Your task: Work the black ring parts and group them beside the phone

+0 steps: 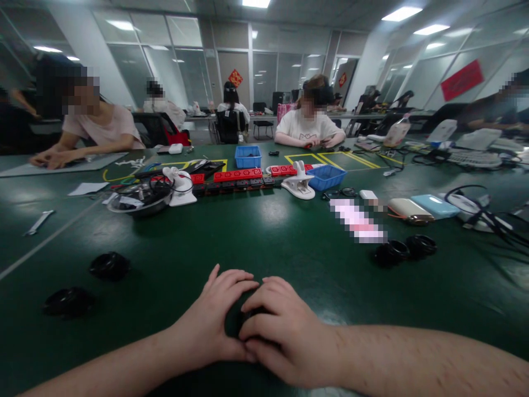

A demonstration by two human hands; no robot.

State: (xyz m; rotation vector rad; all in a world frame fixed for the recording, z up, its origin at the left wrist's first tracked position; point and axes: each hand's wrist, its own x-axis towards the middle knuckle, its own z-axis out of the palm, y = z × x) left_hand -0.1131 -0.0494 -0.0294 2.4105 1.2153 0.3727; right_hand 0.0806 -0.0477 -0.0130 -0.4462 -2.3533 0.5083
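Low in the middle of the head view, my left hand (pixel 215 314) curves in a wide C with its fingers stretched out; green tabletop shows inside the curve. Its fingertips and thumb meet the fingers of my right hand (pixel 285 328). My right hand is curled over a small black part (pixel 247 315), mostly hidden by the fingers, so its shape cannot be made out. Off to the left lie two black ring-shaped parts, a nearer one (pixel 68 302) and a farther one (pixel 109 266). Two similar black rings, one (pixel 392 252) beside another (pixel 421 246), sit to the right.
Across the green table (pixel 185 242) runs a row of red and black sockets (pixel 237 175) between white clip bases (pixel 298 184). Blue bins (pixel 248 157), a bowl of cables (pixel 139 199), a wrench (pixel 39 222) and power banks (pixel 411 209) lie around. Several people sit beyond.
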